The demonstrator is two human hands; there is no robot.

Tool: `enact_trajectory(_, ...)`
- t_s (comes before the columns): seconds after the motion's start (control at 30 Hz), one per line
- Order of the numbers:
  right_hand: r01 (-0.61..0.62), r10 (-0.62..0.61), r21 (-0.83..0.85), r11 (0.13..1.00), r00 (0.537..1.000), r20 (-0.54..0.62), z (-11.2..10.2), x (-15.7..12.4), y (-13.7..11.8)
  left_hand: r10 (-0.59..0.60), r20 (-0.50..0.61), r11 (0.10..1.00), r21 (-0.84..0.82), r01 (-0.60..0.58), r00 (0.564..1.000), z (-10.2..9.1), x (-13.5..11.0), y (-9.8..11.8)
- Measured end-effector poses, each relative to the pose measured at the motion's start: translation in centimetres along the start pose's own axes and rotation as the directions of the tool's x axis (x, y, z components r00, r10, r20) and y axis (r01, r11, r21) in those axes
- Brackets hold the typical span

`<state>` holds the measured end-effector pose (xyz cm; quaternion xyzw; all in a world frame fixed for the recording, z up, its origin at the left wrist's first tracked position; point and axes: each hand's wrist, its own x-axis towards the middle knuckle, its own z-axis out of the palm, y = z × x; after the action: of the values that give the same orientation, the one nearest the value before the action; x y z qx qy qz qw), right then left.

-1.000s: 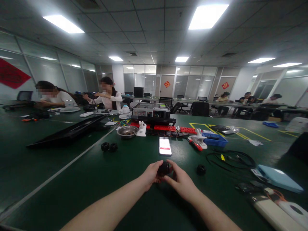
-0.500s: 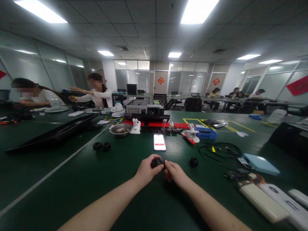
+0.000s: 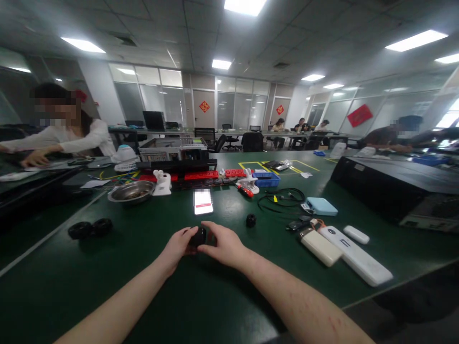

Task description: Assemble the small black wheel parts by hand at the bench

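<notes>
The person's left hand (image 3: 181, 245) grasps a black part (image 3: 199, 237) over the green worktop (image 3: 186, 306). The part is between both hands, at the left fingertips; the right hand (image 3: 225, 244) curves about its other side, thumb and fingers parted, but whether it grips cannot be told. The long axis is unclear. The part looks smooth, rounded; beyond lies a flat, glassy phone (image 3: 203, 208), and rightward a dark, lumpy ring (image 3: 251, 220).

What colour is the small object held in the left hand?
The small object in the left hand is black, best seen in the head view.
</notes>
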<state>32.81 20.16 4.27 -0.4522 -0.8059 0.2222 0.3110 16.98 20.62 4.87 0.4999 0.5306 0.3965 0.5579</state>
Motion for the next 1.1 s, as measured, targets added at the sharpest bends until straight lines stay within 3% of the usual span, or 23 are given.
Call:
enact_trajectory(0.1, -0.187, 0.182, 0.273, 0.944, 0.982, 0.044, 0.8, 0.5, 1.0, 0.218, -0.064, 0.943, 0.270, -0.193, 0.974, 0.1, -0.3, -0.1)
enact_trajectory(0.2, -0.377, 0.300, 0.483, 0.790, 0.926, 0.231, 1.7, 1.1, 1.9, 0.407, -0.054, 0.795, 0.513, -0.325, 0.912, 0.2, -0.6, -0.5)
enact_trajectory(0.3, -0.449, 0.299, 0.582, 0.679, 0.892, 0.339, 2.0, 1.6, 2.3, 0.463, -0.046, 0.743, 0.565, -0.359, 0.885, 0.2, -0.8, -0.9)
enact_trajectory(0.4, -0.435, 0.288, 0.611, 0.662, 0.899, 0.329, 1.8, 1.5, 2.3, 0.452, -0.047, 0.761, 0.542, -0.357, 0.891, 0.2, -0.8, -0.9)
enact_trajectory(0.47, -0.371, 0.256, 0.577, 0.727, 0.927, 0.273, 1.4, 1.3, 2.1, 0.412, -0.072, 0.806, 0.494, -0.326, 0.908, 0.1, -0.7, -0.8)
enact_trajectory(0.53, -0.234, 0.167, 0.469, 0.851, 0.969, 0.180, 0.8, 0.8, 1.8, 0.335, -0.125, 0.879, 0.398, -0.262, 0.934, 0.2, -0.5, -0.6)
enact_trajectory(0.63, 0.032, -0.043, 0.138, 0.990, 0.996, 0.073, -0.4, 0.1, 0.7, 0.094, -0.163, 0.988, 0.135, -0.072, 0.982, 0.5, -0.4, -0.2)
enact_trajectory(0.73, 0.153, -0.142, -0.167, 0.974, 0.987, 0.074, -1.3, -0.2, -0.4, -0.180, -0.067, 0.974, -0.150, 0.168, 0.981, 0.8, -0.3, 0.1)
enact_trajectory(0.83, 0.148, -0.129, -0.246, 0.958, 0.987, 0.090, -1.5, -0.3, -1.0, -0.245, 0.011, 0.941, -0.239, 0.240, 0.969, 0.7, -0.1, -0.1)
enact_trajectory(0.93, 0.045, -0.036, -0.119, 0.992, 0.997, 0.073, -1.0, -0.3, -0.6, -0.100, -0.021, 0.987, -0.126, 0.096, 0.995, 0.3, 0.1, -0.5)
enact_trajectory(1.0, -0.085, 0.081, 0.054, 0.995, 0.994, 0.071, -0.3, -0.2, 0.0, 0.063, -0.078, 0.995, 0.076, -0.058, 0.995, 0.1, 0.0, -0.7)
enact_trajectory(1.1, -0.266, 0.239, 0.345, 0.900, 0.964, 0.121, 0.9, 0.4, 1.1, 0.300, -0.092, 0.873, 0.428, -0.234, 0.950, 0.0, -0.3, -1.0)
